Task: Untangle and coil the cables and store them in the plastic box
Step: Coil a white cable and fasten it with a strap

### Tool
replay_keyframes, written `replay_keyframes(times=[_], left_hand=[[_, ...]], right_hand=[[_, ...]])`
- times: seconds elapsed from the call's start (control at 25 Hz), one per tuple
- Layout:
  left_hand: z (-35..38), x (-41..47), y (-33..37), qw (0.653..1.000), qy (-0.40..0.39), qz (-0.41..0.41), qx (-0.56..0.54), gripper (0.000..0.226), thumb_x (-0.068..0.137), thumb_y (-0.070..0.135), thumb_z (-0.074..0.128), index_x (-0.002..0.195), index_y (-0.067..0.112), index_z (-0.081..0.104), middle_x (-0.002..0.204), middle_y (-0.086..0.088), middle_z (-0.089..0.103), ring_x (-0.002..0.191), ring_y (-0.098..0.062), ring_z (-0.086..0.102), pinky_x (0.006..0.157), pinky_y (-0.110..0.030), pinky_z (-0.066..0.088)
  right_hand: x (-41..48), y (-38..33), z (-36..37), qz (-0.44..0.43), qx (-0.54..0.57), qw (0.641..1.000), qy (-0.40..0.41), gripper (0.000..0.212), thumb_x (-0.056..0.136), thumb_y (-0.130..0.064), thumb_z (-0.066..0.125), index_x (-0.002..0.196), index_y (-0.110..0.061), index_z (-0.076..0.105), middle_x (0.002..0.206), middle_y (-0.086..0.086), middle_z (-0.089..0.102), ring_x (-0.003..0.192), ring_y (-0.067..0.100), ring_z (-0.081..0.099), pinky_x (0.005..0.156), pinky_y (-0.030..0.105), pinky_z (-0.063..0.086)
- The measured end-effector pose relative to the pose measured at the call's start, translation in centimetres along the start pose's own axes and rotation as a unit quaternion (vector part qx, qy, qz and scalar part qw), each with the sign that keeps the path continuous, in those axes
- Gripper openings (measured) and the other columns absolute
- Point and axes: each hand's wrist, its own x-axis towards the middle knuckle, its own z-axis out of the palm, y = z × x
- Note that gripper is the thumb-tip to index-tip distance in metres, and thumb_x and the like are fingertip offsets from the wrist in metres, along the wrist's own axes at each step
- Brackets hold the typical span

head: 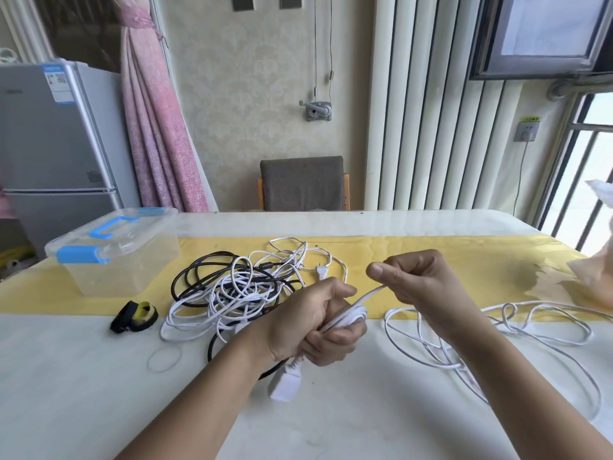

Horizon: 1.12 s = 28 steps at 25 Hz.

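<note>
Coiling is the step in hand, by my reading. A white cable sits in a few gathered loops inside the left hand, whose fingers are curled tight round the bundle. Its blocky white connector hangs just below that fist, at or near the table. From the top of the bundle one strand runs up into the right hand, which pinches it between thumb and curled fingers, close beside the left. The loose length of this cable lies in slack, crossing loops under and to the outside of the right forearm, so a good deal remains to be wound.

Beyond the left hand, a little to its outer side, lies the tangle of black and white cables, with a two-pin plug at its edge nearest the right hand. Farther out on the left hand's side stands the plastic box, lid on and blue latches down. Between box and left forearm lie black-and-yellow straps and a thin rubber band.

The next move probably calls for the right hand to lay its strand over the bundle as another loop, then slide along for fresh slack, minding the crossings in the loose length. The box needs opening before anything goes in.
</note>
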Motion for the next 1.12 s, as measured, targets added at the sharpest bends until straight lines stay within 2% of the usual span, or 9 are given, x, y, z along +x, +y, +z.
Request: replay_keyframes(times=[0.12,0.24,0.4,0.56,0.68,0.92,0.96,1.04,1.12], left_hand=[[-0.3,-0.2,0.2,0.975,-0.172,0.026,-0.136,0.03,0.08,0.041,0.037,0.055,0.025,0.035,0.039,0.011,0.017,0.034,-0.008,0.011,0.035,-0.02,0.012],[-1.0,-1.2,0.6,0.917,-0.239,0.095,-0.305,0.023,0.082,0.029,0.041,0.061,0.019,0.036,0.039,0.009,0.014,0.034,-0.007,0.009,0.037,-0.018,0.009],[-2.7,-1.8,0.6,0.887,-0.114,0.222,-0.389,0.023,0.088,0.02,0.035,0.065,0.016,0.037,0.042,0.008,0.018,0.037,-0.007,0.013,0.04,-0.021,0.014],[-4.6,-1.8,-0.1,0.866,0.036,0.259,-0.425,0.031,0.092,0.022,0.03,0.07,0.012,0.049,0.05,0.002,0.031,0.044,-0.011,0.026,0.047,-0.023,0.024],[-4.6,-0.7,-0.2,0.807,0.127,0.306,-0.488,0.031,0.096,0.023,0.034,0.074,0.012,0.053,0.056,0.004,0.035,0.045,-0.009,0.031,0.046,-0.021,0.033],[-4.6,0.1,0.4,0.802,0.419,0.359,-0.228,0.026,0.102,0.018,0.031,0.081,0.016,0.047,0.057,0.009,0.042,0.049,-0.005,0.038,0.054,-0.019,0.034],[-4.6,0.1,0.2,0.796,0.471,0.36,-0.121,0.025,0.102,0.017,0.033,0.081,0.017,0.048,0.059,0.009,0.043,0.052,-0.006,0.039,0.057,-0.02,0.034],[-4.5,0.1,-0.6,0.748,0.542,0.348,0.161,0.021,0.099,0.02,0.036,0.082,0.018,0.049,0.064,0.007,0.042,0.058,-0.002,0.041,0.061,-0.016,0.036],[-4.1,0.3,-1.3,0.7,0.522,0.312,0.374,0.019,0.096,0.022,0.035,0.085,0.019,0.05,0.067,0.01,0.044,0.067,0.004,0.046,0.065,-0.008,0.035]], right_hand=[[0.4,0.1,-0.7,-0.01,0.034,0.999,0.038,0.063,0.067,-0.044,0.08,0.04,-0.024,0.027,0.046,-0.007,0.019,0.044,0.011,0.014,0.043,0.017,0.017],[0.6,0.1,-1.3,0.0,-0.022,0.998,0.06,0.055,0.071,-0.038,0.071,0.035,-0.02,0.033,0.043,-0.006,0.026,0.045,0.013,0.019,0.045,0.018,0.02],[0.4,0.7,-0.5,0.025,-0.074,0.997,0.003,0.048,0.076,-0.044,0.064,0.045,-0.01,0.054,0.048,0.006,0.026,0.049,0.015,0.019,0.047,0.019,0.02],[0.0,1.5,0.9,0.034,-0.156,0.985,-0.07,0.036,0.084,-0.044,0.06,0.064,-0.016,0.068,0.049,0.007,0.03,0.051,0.016,0.024,0.048,0.025,0.02],[-0.3,2.4,1.9,-0.002,-0.267,0.958,-0.102,0.023,0.091,-0.033,0.06,0.076,-0.019,0.07,0.051,0.003,0.035,0.051,0.011,0.027,0.049,0.023,0.024],[-0.6,2.9,2.6,-0.03,-0.32,0.935,-0.147,0.014,0.09,-0.025,0.062,0.098,-0.024,0.073,0.049,-0.009,0.049,0.051,0.012,0.038,0.047,0.018,0.027],[-0.6,2.9,2.6,-0.043,-0.314,0.937,-0.148,0.014,0.089,-0.025,0.062,0.098,-0.024,0.074,0.051,-0.004,0.05,0.051,0.013,0.036,0.047,0.019,0.026],[-0.6,2.7,2.5,-0.073,-0.29,0.943,-0.144,0.013,0.089,-0.024,0.064,0.095,-0.02,0.074,0.055,0.006,0.047,0.054,0.015,0.03,0.048,0.02,0.024],[-0.5,2.5,2.3,-0.1,-0.265,0.951,-0.122,0.012,0.088,-0.024,0.065,0.089,-0.016,0.075,0.059,0.009,0.047,0.055,0.015,0.028,0.049,0.019,0.024]])
